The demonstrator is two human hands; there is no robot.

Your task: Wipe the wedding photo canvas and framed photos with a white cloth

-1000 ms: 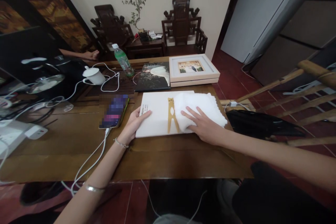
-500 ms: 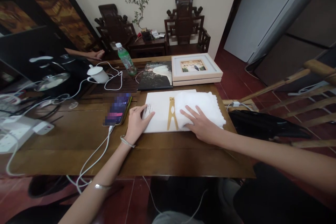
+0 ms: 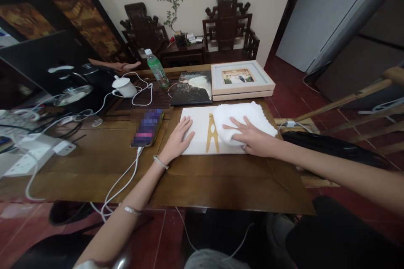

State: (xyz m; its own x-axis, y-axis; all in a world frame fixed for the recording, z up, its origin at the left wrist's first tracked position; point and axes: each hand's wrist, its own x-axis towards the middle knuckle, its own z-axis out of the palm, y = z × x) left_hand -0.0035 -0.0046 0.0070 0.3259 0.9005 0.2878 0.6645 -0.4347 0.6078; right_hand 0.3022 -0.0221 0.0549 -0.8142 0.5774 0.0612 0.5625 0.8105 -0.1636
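A flat white rectangular board or box (image 3: 198,136) lies on the wooden table in front of me. My left hand (image 3: 178,138) lies on its left edge, fingers stretched out and resting on the surface. Near its middle shows a gold A-shaped figure (image 3: 212,134); whether it is printed or loose I cannot tell. A fluffy white cloth (image 3: 260,115) covers the right part. On the cloth's near side rests my right hand (image 3: 248,134), palm down with several fingers spread over it. Its lower fingers are partly hidden at the cloth's edge.
Behind lie a dark photo panel (image 3: 192,90) and cream picture frames (image 3: 243,77). A phone (image 3: 148,128) with a cable, a green bottle (image 3: 157,69), a lidded white cup (image 3: 124,87) and a power strip (image 3: 31,155) are leftward. Another person's hand (image 3: 131,66) shows beyond the table.
My left hand has slid further onto the white board, its fingers now straighter. The cloth and my right hand have shifted slightly away from me. The view has moved a little.
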